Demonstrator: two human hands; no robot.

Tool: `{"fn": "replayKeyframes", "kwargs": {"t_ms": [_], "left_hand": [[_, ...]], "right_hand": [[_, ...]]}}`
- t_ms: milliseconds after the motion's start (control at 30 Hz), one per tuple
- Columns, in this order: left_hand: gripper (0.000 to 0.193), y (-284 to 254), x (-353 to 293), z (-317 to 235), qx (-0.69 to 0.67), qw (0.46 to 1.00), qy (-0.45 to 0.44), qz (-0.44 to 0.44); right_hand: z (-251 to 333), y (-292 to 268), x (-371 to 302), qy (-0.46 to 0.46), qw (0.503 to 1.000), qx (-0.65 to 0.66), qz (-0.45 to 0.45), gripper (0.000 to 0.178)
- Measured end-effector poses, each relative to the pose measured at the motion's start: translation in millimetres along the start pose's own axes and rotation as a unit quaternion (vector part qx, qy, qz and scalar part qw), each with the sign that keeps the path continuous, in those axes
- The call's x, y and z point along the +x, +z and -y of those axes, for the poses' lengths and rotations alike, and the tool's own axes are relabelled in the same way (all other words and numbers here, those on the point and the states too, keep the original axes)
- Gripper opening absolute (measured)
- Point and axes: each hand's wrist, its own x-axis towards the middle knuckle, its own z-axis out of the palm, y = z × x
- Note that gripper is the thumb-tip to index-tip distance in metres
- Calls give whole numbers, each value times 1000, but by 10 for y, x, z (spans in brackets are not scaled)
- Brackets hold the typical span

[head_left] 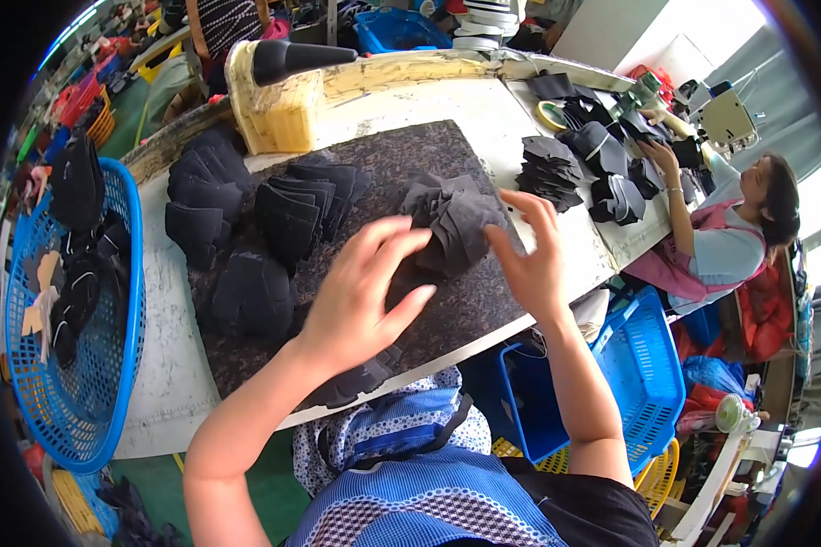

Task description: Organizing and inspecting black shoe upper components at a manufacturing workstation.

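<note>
A loose, fanned stack of dark grey cut fabric pieces lies on a speckled dark slab on the worktable. My left hand hovers at the near left of this stack, its fingers spread and nothing in them. On the stack's right side, my right hand is open too, thumb and fingers apart. Whether its thumb touches the edge of the pieces I cannot tell. Left of my hands sit more dark piles: a fanned one, a flatter one and a spread one. Part of another pile shows below my left wrist.
A blue basket with dark pieces stands at the left. Behind the slab is a wooden block bearing a black cone. To the right are further dark stacks, a co-worker at a machine, and blue crates below the table edge.
</note>
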Motion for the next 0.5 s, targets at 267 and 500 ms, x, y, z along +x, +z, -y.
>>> {"fn": "replayKeyframes", "kwargs": {"t_ms": [267,500], "left_hand": [[56,194,279,401,-32,996,-86,11],[59,204,181,453,38,998,-41,-26]], "right_hand": [[73,335,-118,101,986,126,43,28],[167,414,-22,88,991,101,29,18]]}}
